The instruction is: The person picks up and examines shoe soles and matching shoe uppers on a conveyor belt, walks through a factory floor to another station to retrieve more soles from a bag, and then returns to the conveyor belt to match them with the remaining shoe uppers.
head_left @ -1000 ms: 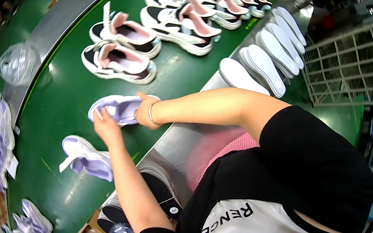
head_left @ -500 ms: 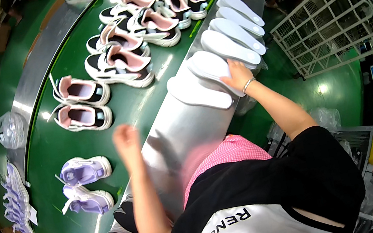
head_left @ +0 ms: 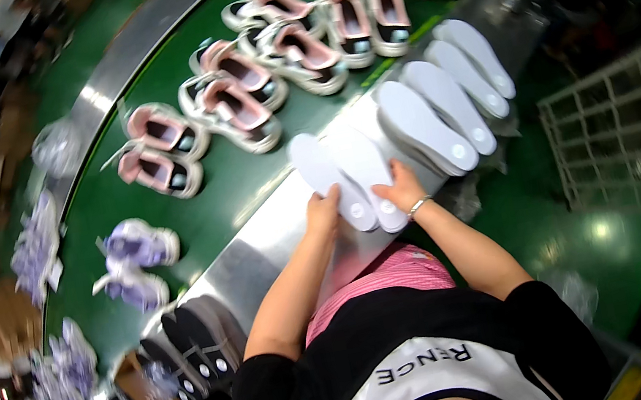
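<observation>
Two smooth white insoles (head_left: 327,180), each round-heeled with a small pale disc, are seen side by side at frame centre. Their outer edges are gripped in the left hand's (head_left: 323,213) and right hand's (head_left: 402,188) fingers.

Wide fisheye view from head height, down over hands (head_left: 402,188)
</observation>
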The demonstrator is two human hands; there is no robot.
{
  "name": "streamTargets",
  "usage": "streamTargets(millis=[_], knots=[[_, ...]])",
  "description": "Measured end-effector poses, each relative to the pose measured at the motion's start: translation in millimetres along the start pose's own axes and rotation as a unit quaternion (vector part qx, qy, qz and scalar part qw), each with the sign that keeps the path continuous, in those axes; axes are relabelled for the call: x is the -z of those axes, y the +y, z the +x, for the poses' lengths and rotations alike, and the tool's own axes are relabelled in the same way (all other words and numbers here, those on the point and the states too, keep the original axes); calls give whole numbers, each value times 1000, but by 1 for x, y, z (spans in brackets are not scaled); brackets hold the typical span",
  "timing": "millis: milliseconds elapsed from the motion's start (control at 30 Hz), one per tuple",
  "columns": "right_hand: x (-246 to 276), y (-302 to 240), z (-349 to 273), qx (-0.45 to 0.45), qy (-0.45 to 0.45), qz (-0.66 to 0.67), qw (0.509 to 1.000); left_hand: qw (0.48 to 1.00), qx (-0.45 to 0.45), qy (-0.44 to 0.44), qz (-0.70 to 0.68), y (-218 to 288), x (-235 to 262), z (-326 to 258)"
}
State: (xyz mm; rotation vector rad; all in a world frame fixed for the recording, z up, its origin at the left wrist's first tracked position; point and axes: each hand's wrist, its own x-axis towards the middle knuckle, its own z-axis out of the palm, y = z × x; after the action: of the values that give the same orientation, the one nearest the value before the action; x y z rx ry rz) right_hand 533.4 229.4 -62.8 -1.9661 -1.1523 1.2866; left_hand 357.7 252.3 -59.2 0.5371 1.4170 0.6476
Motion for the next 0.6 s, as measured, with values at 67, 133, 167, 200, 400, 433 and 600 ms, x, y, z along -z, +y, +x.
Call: streamTargets(millis=[67, 133, 167, 200, 400, 433, 600], knots=[[1, -5, -1, -18, -84, 44, 995, 997, -51, 18, -47, -16, 0, 4], [4, -19, -23, 110, 31, -127, 985, 994, -66, 68, 48, -7, 10, -7], [11, -23, -31, 116, 27, -126, 985, 994, -70, 74, 46, 1, 14, -16], [17, -26, -37, 176, 82, -157, 968, 970, -154, 122, 141, 11, 26, -27], [20, -22, -44, 150, 87, -322, 931, 854, -126, 132, 487, 24, 74, -63], [19, -22, -48, 144, 82, -288, 943, 851, -164, 138, 480, 9, 93, -52], [4, -1, -83, 47, 18, 154, 987, 968, -234, 67, -59, 47, 145, -34]])
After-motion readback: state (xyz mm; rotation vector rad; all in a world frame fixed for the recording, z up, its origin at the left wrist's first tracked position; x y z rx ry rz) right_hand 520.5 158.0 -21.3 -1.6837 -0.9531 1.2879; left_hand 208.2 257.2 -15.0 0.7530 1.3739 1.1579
